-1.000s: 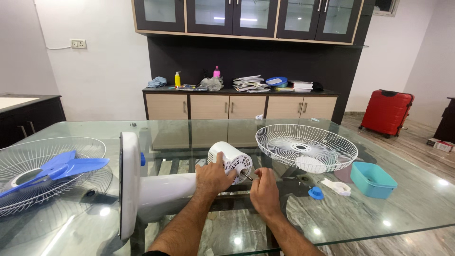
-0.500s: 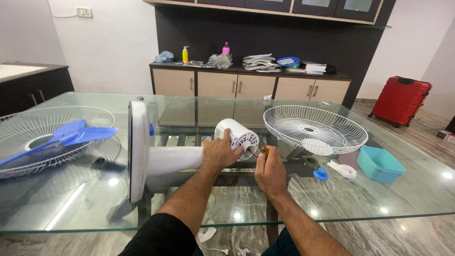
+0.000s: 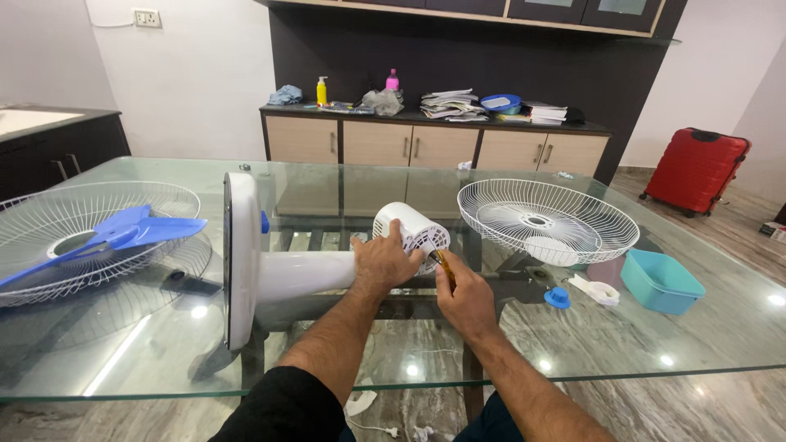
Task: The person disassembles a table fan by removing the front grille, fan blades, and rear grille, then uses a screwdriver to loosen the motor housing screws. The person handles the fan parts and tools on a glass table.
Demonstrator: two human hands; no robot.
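Closer in than half a second ago, both hands still at the fan motor (image 3: pixel 412 233). Left hand (image 3: pixel 383 263) clamped over the motor housing, fingers wrapped round it; right hand (image 3: pixel 467 296) pinching a screwdriver (image 3: pixel 444 268) against its rear face. Fan lying on its side mid-bench, round base (image 3: pixel 240 258) upright. Glass bench (image 3: pixel 327 352), marble floor beneath, dark cabinets behind. Two wire grilles (image 3: pixel 547 219), one blue blade (image 3: pixel 123 232), one teal tub (image 3: pixel 661 281), one red suitcase (image 3: pixel 694 168).
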